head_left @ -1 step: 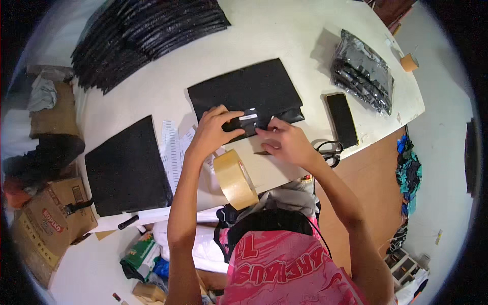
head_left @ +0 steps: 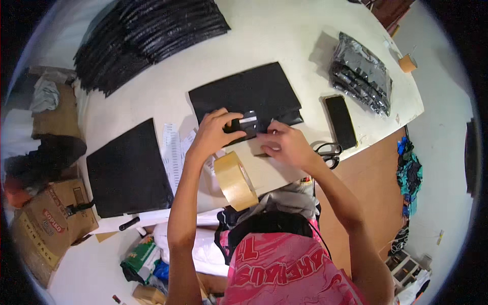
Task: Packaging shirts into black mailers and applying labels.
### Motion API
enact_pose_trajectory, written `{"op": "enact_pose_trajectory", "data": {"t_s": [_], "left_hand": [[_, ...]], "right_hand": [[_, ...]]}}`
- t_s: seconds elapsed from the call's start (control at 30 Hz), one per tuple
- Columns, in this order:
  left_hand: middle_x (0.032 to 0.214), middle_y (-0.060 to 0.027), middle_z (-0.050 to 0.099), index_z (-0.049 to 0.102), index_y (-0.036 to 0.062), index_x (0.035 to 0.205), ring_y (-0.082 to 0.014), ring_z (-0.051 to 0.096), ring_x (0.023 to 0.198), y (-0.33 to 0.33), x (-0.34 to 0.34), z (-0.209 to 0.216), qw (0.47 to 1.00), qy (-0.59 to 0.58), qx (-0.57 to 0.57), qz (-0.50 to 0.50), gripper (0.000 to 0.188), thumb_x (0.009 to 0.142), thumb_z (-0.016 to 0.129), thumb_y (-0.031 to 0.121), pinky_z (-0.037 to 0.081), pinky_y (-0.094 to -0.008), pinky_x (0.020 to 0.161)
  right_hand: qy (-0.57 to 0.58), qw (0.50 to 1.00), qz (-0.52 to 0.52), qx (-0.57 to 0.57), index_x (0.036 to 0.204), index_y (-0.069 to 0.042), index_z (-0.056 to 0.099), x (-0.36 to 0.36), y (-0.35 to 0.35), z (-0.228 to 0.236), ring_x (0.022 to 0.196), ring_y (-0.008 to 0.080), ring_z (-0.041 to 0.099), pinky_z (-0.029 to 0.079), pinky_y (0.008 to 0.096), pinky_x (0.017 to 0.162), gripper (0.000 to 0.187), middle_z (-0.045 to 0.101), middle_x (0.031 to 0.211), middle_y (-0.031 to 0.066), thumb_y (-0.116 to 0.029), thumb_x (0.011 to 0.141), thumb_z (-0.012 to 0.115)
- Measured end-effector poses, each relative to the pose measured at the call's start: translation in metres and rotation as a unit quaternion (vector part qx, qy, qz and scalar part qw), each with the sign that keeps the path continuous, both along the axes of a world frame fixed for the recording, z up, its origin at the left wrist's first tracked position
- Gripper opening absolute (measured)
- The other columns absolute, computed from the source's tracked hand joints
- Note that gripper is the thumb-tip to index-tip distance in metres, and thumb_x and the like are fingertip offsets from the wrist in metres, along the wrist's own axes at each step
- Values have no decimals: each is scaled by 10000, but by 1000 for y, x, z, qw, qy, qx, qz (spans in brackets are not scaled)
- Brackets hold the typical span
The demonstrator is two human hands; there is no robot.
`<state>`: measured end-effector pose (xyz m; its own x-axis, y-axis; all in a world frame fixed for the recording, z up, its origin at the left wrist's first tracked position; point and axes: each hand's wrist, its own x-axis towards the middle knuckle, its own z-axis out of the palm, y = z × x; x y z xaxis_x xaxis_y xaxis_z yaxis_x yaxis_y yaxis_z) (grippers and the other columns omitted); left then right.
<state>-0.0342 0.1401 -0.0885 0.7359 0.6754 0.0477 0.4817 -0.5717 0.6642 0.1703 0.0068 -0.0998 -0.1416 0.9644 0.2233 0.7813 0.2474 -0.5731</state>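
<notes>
A folded black plastic mailer (head_left: 249,86) lies on the white table. On its near part is a small white label (head_left: 247,120) with a clear, shiny strip around it. My left hand (head_left: 216,131) rests at the mailer's left side, thumb and forefinger spread apart beside the label. At the near edge, right of the label, my right hand (head_left: 285,144) has its fingers curled in; what is between the fingertips is hidden. Black-handled scissors (head_left: 329,156) lie partly under this hand. Close below my left hand stands a wide roll of clear yellowish tape (head_left: 235,180).
Another black mailer (head_left: 129,173) and printed paper strips (head_left: 172,152) lie to the left. A fanned stack of black mailers (head_left: 147,40) is at the far left. A phone (head_left: 340,121), a plastic-wrapped bundle (head_left: 361,73) and a small tape roll (head_left: 407,63) are on the right.
The whole view has shifted slightly. Both hands keep nearly the same place on the mailer; the right fingertips look a little blurred.
</notes>
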Motion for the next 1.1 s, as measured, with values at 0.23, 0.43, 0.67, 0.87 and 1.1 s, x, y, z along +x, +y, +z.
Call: {"op": "enact_pose_trajectory", "data": {"t_s": [0.23,0.43,0.67,0.87,1.1], "left_hand": [[638,-120,514,546,7,759,-241,488,538,1,23,-4,997,-58,-9,-40,251,771,749,155,392,-363,515],[672,-129,558,594,5,826,-231,533,567,-11,-11,17,998,26,62,11,176,763,743,76,424,-364,540],[645,-73,538,621,-13,883,-126,471,543,-19,-3,45,996,-51,67,31,155,788,733,36,393,-281,505],[689,-87,576,633,-19,898,-148,504,581,-24,-1,58,996,-35,66,50,176,789,744,64,427,-290,547],[1157,-177,558,556,14,1202,-356,535,1110,7,-27,13,966,-22,150,208,525,773,774,226,440,-447,941]], "right_hand": [[-38,989,-47,139,1058,-54,657,-17,11,3,968,302,534,454,398,812,327,561,1101,122,-75,732,679],[-103,954,-264,98,1185,-64,599,36,-24,2,1064,308,512,412,420,879,520,555,1177,133,-225,713,748],[-46,883,-467,-20,1332,-74,433,128,-63,-13,1115,371,500,395,491,939,871,550,1180,181,-301,593,836],[-128,862,-489,31,1358,-64,406,116,-64,-18,1138,368,492,387,484,951,914,544,1195,184,-322,600,846],[174,913,-357,94,1312,56,454,59,-6,2,1027,399,589,466,472,884,793,619,1113,239,-490,795,703]]}}
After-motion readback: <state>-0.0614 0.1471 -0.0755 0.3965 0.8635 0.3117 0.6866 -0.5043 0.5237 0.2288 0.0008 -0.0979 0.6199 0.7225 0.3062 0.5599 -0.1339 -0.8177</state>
